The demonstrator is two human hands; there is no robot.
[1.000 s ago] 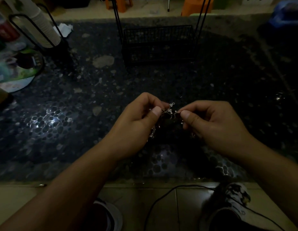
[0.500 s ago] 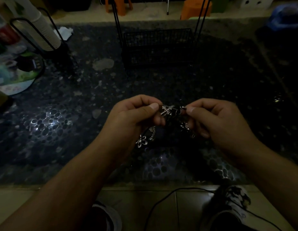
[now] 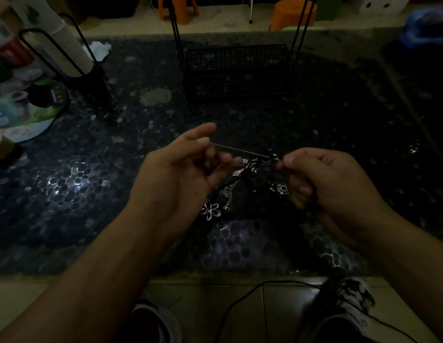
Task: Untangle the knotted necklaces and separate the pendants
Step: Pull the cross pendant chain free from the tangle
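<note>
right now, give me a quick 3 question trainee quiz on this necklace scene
1. True or false: the left hand pinches one end of a taut chain that runs to the knot.
2. Which pendant hangs lowest? A) flower B) camera C) neither, both lie on the table
3. Fill in: the right hand pinches the tangle at the ____.

Key
1. true
2. A
3. knot
</note>
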